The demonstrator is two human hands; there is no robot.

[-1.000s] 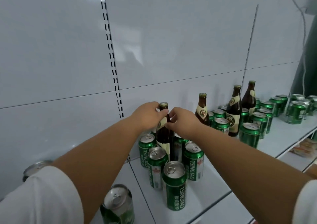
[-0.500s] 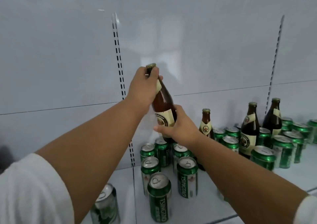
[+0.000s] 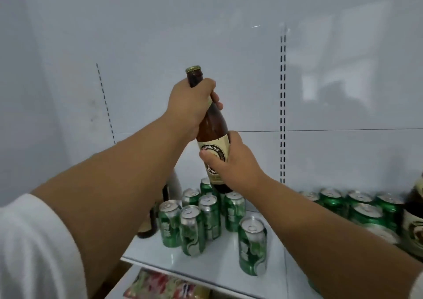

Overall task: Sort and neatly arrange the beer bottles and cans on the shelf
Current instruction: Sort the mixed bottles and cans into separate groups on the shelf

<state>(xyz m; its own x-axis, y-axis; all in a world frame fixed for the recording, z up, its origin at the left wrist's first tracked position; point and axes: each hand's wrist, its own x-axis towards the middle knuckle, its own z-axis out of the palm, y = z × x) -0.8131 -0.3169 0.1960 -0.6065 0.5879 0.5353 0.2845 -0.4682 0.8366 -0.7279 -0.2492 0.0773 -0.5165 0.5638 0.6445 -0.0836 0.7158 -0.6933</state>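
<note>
Brown glass fills both grips: the left hand (image 3: 191,106) wraps the neck and the right hand (image 3: 233,165) the label of the beer bottle (image 3: 211,127). A second ago it stood among the green cans (image 3: 206,218); now it hangs above them, clear of the shelf (image 3: 215,266), likely bound for the other bottles.

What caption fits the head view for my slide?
Both hands lift a brown beer bottle above green cans: left hand gripping neck, right hand at label.

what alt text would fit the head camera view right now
Two hands hold a brown beer bottle in the air above green cans on a white shelf: the left hand grips its neck, the right hand its label.
</note>
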